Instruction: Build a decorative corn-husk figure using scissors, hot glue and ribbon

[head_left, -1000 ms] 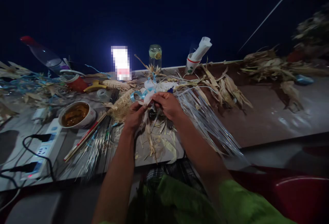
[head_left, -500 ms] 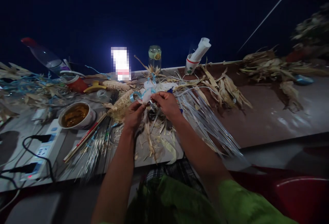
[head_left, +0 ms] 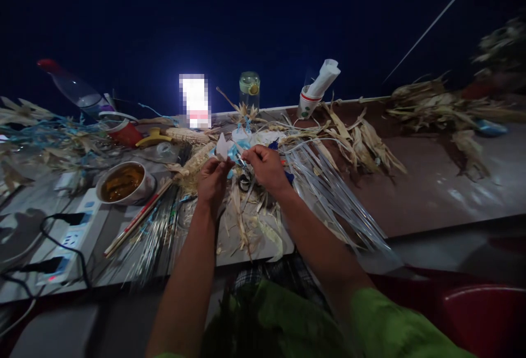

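Observation:
My left hand pinches a pale, petal-shaped piece of corn husk, its pointed tip up. Just to the right, my right hand is closed in a pinch with a small pale sliver at the fingertips; its kind is hard to make out. A narrow gap separates the hands. Blue ribbon and white material lie behind them. Under the hands are a dark round object and loose husk scraps.
A bowl of brown liquid, a power strip and thin wires lie left. Clear strips and dried husks lie right. A bottle, a paper cup and a bright blurred screen stand behind.
The hands were close together at one pale piece. They have drawn slightly apart; the piece now stands upright in my left hand, and a sliver shows at my right fingertips.

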Tool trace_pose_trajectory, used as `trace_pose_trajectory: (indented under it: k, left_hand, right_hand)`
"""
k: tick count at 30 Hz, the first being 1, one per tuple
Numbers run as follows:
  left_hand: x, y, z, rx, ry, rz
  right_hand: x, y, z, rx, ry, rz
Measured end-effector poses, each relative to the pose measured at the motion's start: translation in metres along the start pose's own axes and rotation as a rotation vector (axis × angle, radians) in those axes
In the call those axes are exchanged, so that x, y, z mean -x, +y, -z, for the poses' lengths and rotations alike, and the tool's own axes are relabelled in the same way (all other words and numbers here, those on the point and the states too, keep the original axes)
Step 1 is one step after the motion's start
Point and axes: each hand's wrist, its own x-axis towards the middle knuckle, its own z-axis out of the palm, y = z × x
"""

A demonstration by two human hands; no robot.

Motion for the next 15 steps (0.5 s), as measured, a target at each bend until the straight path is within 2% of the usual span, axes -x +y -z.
trace_pose_trajectory:
  k: [5, 10, 13, 15]
  left_hand:
    - [0.000, 0.006, 0.000, 0.092, 0.022, -0.052]
    - [0.001, 0.002, -0.002, 0.033, 0.019, 0.025]
    - [0.001, -0.002, -0.002, 0.002, 0.010, 0.021]
    - [0.001, -0.004, -0.001, -0.031, 0.002, 0.002]
  right_hand:
    - [-0.002, -0.002, 0.009, 0.066, 0.123, 0.011]
    - [-0.005, -0.001, 0.012, 0.204, 0.239, 0.082]
    - [-0.006, 0.002, 0.009, 0.180, 0.215, 0.180]
    - [-0.007, 0.004, 0.006, 0.138, 0.161, 0.189]
